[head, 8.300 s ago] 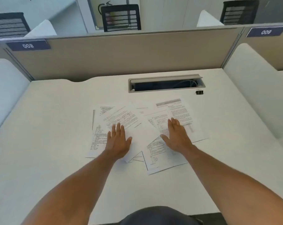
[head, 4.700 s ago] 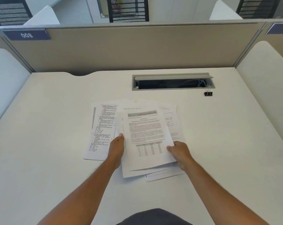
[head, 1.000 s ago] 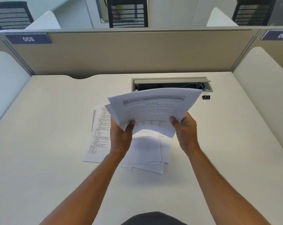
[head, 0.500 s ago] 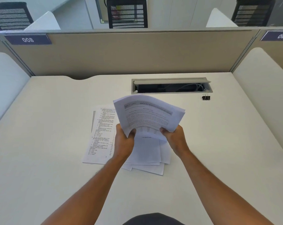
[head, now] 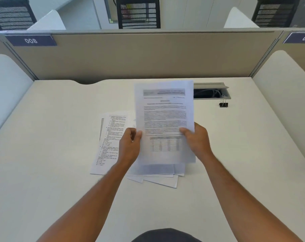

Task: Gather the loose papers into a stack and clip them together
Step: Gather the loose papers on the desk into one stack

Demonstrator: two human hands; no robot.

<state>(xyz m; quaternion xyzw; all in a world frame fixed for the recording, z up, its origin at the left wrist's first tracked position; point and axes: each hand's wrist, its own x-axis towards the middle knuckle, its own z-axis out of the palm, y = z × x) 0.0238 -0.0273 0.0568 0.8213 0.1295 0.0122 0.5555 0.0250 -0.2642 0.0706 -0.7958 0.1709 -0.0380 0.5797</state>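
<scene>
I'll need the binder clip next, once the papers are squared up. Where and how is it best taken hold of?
Probably by the black body of the binder clip, pinched from above. It stands alone on the desk, just in front of the cable tray, with its thin wire handles raised. The right hand is on that side, though it now holds the papers.

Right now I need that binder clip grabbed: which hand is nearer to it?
Right. The right hand holds the papers below-left of the clip; the left hand is farther left.

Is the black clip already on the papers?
No, the black clip lies on the desk, apart from the papers.
</scene>
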